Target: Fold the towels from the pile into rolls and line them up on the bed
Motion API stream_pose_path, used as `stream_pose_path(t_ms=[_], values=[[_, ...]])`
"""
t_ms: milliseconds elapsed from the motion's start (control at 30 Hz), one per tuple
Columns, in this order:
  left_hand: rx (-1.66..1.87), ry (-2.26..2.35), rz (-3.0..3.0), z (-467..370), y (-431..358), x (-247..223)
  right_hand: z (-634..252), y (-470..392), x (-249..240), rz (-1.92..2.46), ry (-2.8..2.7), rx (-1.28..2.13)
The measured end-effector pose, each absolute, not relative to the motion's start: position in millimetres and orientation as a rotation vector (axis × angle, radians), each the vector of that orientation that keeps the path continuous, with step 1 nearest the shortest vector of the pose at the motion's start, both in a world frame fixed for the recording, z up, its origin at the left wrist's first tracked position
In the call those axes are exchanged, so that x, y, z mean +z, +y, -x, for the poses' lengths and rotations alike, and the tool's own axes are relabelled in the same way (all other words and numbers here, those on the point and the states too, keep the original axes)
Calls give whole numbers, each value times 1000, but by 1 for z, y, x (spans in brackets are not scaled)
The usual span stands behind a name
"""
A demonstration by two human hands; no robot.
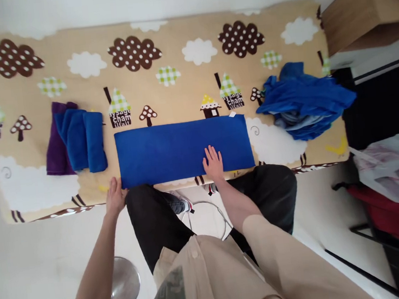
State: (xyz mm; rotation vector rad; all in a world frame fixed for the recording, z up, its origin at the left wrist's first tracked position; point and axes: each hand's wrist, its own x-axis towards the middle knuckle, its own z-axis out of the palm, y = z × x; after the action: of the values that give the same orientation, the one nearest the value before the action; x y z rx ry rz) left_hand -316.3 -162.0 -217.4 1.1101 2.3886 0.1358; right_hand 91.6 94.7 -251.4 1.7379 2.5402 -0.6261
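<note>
- Right hand [213,163]: palm down on the blue cloth [164,151], fingers straight and nearly side by side, thumb a little apart, pinching nothing.
- Left hand [115,191]: at the cloth's near-left corner; fingers reach over the cover's [175,92] edge. I cannot tell whether finger and thumb pinch the corner.
- The cloth lies flat, under the right palm and away to both sides of it, longest toward the left hand.
- The step looks like smoothing. Light, even pressure from the right palm, stroking outward, should suit it; pushing hard could drag the layers askew.
- The left hand would do well to steady its corner meanwhile.
- Worth checking: the white tag [232,114], beyond and right of the right fingertips, pokes past the far edge.
- The folded stack [94,141] left of the left hand and the loose pile [305,102] right of the right hand lie clear of the strokes.
</note>
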Motion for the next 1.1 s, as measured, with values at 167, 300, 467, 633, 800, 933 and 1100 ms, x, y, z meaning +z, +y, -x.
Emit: stream_pose_path(t_ms=[167,300,467,633,800,933,1100], values=[[261,2501,-948,258,-218,-173,-178,125,-238,-2377,2183,-581],[562,2642,-818,149,-243,-129,-202,128,-225,-2627,1980,-706],[417,2598,-1213,27,-238,-94,-193,83,-200,-2415,2107,-791],[44,1851,-1529,-4,-204,-110,-175,6,-170,-1723,2215,-1178],[-50,1726,-1403,-9,-156,-145,-174,-83,-152,-1078,2292,-1404],[0,1738,-1296,-14,-132,-169,-185,-108,-143,-978,2169,-1420],[206,1744,-1116,-18,-127,-184,-175,-84,-134,-1066,2238,-1176]])
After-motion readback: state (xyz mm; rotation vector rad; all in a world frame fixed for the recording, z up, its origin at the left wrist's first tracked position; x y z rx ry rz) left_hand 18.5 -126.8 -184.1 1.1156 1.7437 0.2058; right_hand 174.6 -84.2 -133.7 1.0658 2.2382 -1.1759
